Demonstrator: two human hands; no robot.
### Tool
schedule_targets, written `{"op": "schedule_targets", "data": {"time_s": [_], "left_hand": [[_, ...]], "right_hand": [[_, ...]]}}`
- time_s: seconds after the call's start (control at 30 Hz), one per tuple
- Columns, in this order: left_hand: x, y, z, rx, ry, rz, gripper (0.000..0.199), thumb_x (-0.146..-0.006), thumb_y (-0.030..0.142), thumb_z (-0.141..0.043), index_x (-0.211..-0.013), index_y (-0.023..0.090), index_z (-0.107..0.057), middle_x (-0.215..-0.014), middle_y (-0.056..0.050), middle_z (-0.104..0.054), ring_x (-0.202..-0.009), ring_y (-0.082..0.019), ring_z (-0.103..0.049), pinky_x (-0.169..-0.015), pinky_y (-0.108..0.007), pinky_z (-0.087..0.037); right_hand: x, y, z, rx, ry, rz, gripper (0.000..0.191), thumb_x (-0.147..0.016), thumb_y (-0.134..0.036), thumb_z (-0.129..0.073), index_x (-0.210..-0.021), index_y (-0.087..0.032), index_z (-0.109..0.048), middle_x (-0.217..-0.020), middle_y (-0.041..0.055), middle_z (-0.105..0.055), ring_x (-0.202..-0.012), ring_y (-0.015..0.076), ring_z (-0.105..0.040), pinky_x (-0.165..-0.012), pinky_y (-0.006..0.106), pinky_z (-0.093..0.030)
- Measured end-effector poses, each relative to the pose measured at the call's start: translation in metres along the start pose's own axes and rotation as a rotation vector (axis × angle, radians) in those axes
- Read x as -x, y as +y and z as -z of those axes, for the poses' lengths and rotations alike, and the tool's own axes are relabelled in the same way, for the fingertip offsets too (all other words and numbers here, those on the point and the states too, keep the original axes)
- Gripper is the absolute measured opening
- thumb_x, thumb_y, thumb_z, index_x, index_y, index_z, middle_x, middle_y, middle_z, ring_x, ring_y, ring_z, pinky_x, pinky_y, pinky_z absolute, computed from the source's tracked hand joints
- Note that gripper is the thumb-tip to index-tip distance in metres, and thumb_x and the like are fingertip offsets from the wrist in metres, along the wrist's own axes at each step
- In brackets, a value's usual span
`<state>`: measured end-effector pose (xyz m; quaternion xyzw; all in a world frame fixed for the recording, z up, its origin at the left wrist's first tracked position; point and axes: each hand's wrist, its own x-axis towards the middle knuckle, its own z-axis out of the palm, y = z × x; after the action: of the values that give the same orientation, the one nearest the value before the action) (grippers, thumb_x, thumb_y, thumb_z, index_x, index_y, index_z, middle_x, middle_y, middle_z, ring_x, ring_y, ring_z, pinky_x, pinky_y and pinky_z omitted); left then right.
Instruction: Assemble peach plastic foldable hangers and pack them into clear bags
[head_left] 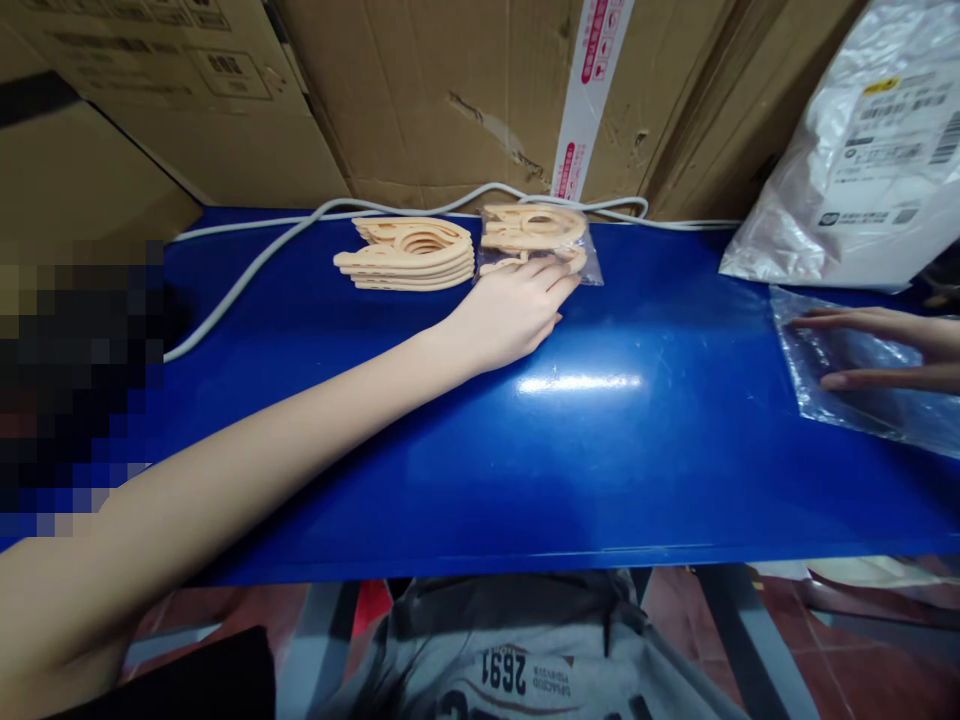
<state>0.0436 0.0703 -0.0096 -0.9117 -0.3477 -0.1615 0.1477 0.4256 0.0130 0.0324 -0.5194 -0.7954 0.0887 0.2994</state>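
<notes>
My left hand [516,308] reaches across the blue table, its fingers curled over the near edge of a clear bag of beige plastic folding hangers [534,228]. The fingertips are partly hidden against the bag. Just left of it lies a neat stack of several unbagged beige folding hangers [409,258]. At the right edge, my right hand [892,345] rests at a flat clear plastic bag [814,385], thumb and fingers apart. Whether these fingers are on or inside that bag I cannot tell.
A white plastic mailer [840,215] with a label stands at the back right. Cardboard boxes [450,100] line the back of the blue table [465,470]. A white cable [255,275] runs behind the hangers and down the left side.
</notes>
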Motion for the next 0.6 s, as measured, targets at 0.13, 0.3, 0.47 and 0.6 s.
{"op": "schedule_targets", "data": {"time_s": [0.13,0.3,0.47,0.6], "left_hand": [[0.01,0.006,0.011,0.071,0.054,-0.017,0.04,-0.103,0.022,-0.053,-0.139,0.005,-0.057,-0.145,-0.021,-0.06,-0.137,-0.035,-0.055,-0.112,-0.048,-0.047],[0.016,0.009,0.038,0.235,-0.032,-0.03,0.04,-0.105,0.028,-0.052,-0.139,0.008,-0.056,-0.146,-0.018,-0.058,-0.136,-0.031,-0.054,-0.113,-0.044,-0.045],[0.038,0.002,0.058,0.325,-0.332,0.012,0.054,-0.104,0.036,-0.05,-0.151,0.007,-0.046,-0.156,-0.018,-0.049,-0.142,-0.029,-0.049,-0.119,-0.041,-0.04],[0.058,-0.004,0.062,0.329,-0.508,0.066,0.081,-0.099,0.057,-0.055,-0.159,0.007,-0.034,-0.167,-0.018,-0.033,-0.153,-0.032,-0.035,-0.126,-0.043,-0.029]], "right_hand": [[-0.015,-0.026,-0.026,-0.028,-0.063,0.061,0.047,-0.088,-0.06,-0.069,-0.126,-0.032,-0.073,-0.16,0.0108,-0.048,-0.141,0.036,-0.052,-0.101,0.051,-0.055],[-0.028,-0.051,-0.061,0.115,-0.468,0.294,0.07,-0.085,-0.065,-0.067,-0.149,-0.037,-0.057,-0.164,0.0134,-0.041,-0.149,0.0435,-0.04,-0.117,0.067,-0.038],[-0.025,-0.117,-0.113,0.187,-0.529,0.303,0.087,-0.097,-0.072,-0.043,-0.161,-0.013,-0.038,-0.17,0.0225,-0.021,-0.159,0.0381,-0.015,-0.125,0.062,-0.023],[-0.026,-0.151,-0.133,0.095,-0.581,0.244,0.099,-0.094,-0.078,-0.04,-0.163,-0.007,-0.03,-0.171,0.0243,-0.012,-0.16,0.037,-0.005,-0.126,0.062,-0.017]]}}
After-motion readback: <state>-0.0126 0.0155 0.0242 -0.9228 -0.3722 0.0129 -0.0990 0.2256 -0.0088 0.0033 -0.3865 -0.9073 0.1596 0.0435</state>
